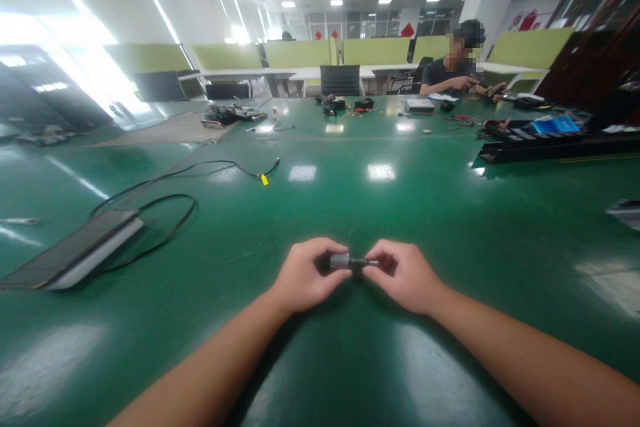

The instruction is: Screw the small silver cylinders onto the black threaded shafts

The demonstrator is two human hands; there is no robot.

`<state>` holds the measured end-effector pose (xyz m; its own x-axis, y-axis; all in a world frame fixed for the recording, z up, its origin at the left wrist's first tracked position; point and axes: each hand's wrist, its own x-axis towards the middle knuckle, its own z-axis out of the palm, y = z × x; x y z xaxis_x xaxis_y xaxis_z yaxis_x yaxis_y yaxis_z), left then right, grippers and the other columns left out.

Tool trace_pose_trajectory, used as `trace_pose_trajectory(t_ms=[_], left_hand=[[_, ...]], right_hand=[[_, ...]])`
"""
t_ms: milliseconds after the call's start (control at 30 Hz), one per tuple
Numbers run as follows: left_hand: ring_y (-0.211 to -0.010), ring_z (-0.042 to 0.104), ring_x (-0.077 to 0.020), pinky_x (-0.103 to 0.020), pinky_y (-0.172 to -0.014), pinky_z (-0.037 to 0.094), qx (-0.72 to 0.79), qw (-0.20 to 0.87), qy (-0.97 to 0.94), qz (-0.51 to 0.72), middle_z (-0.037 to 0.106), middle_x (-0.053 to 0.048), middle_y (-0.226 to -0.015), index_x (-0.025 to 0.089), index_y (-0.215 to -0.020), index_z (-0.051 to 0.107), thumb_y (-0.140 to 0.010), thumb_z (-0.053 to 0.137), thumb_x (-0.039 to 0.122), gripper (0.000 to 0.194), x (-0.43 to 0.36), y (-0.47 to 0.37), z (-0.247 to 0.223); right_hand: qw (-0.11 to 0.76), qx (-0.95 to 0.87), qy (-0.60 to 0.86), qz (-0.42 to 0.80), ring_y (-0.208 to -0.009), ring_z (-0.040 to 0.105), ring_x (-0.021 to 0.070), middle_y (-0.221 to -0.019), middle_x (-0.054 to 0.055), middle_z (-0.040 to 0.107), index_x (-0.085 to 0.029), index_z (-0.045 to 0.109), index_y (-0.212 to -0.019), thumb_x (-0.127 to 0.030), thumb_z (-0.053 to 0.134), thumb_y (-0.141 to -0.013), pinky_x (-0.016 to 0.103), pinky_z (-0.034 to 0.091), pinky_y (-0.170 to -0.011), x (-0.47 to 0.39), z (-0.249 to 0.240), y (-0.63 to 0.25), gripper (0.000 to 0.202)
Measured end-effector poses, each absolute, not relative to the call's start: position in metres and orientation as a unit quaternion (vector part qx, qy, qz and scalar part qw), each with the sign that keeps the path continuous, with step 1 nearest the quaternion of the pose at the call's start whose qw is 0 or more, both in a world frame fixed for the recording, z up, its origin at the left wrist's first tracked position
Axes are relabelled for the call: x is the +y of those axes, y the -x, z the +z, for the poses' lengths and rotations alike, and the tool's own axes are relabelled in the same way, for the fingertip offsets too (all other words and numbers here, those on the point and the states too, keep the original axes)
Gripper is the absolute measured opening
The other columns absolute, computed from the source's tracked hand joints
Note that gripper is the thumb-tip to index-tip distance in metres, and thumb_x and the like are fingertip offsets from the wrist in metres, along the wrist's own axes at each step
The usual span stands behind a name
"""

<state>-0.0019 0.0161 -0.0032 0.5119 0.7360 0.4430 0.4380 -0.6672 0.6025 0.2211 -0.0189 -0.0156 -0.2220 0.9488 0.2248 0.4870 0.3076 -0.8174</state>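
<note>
A small grey metal cylinder with a thin dark shaft [340, 260] lies sideways between my hands, just above or on the green table [320, 213]; I cannot tell which. My left hand [307, 275] is closed around the thick grey end, thumb and fingers on opposite sides. At the other end, my right hand [403, 277] pinches the thin shaft between thumb and forefinger. The fingers partly hide both ends, so its exact kind is unclear.
A flat grey device [95, 243] with a black cable [170, 227] lies at left; a yellow tag [265, 179] marks a cable's end. Dark parts [330, 104] sit at the far edge. Black trays [550, 147] stand at right, and a person [450, 73] sits beyond.
</note>
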Motion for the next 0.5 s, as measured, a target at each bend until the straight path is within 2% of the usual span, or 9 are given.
trace_pose_trajectory(t_ms=[500], left_hand=[[-0.081,0.07,-0.0195,-0.031,-0.077,0.054,0.357,0.216,-0.841,0.345,0.074,-0.007,-0.092,0.017,-0.098,0.071,-0.076,0.075,0.029,0.025,0.0164,0.0037,-0.0036]], right_hand=[[0.371,-0.719,0.506,0.298,-0.064,0.061,0.0152,-0.071,0.001,0.069,-0.018,0.069,-0.081,-0.02,0.067,-0.08,0.025,0.044,-0.06,-0.0202,-0.0134,-0.2199,0.003]])
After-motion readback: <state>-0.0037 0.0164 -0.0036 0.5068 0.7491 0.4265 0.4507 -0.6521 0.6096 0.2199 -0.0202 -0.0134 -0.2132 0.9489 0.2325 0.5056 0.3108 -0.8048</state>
